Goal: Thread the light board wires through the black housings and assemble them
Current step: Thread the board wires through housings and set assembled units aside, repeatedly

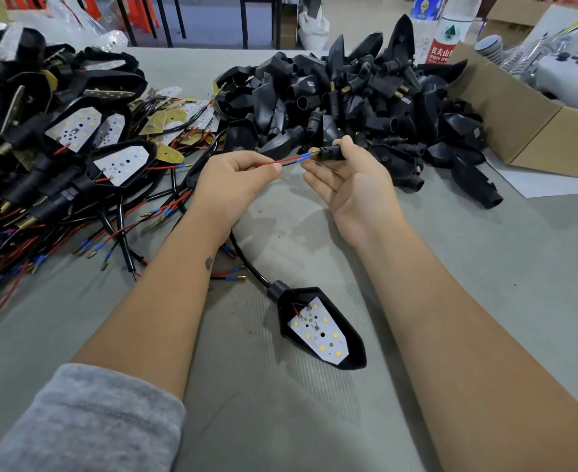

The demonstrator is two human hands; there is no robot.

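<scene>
While left hand (pixel 233 180) is pinching red and black wires (pixel 282 161), right hand (pixel 345 172) is gripping small black stem (pixel 330 152) above table (pixel 451 267), brass end facing left. Wire tips are pointing right, meeting stem's brass mouth; both long axes lying left-right, nearly in line. Assembled lamp (pixel 318 327) lying near forearms, nose pointing toward person. Loose housings pile (pixel 348 93) sitting beyond right hand.

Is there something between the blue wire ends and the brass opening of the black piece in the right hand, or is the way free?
Nothing visible blocks it. The left hand pinches the red and black wires, and their blue tips sit right at the brass end of the black housing stem held by the right hand.
</scene>
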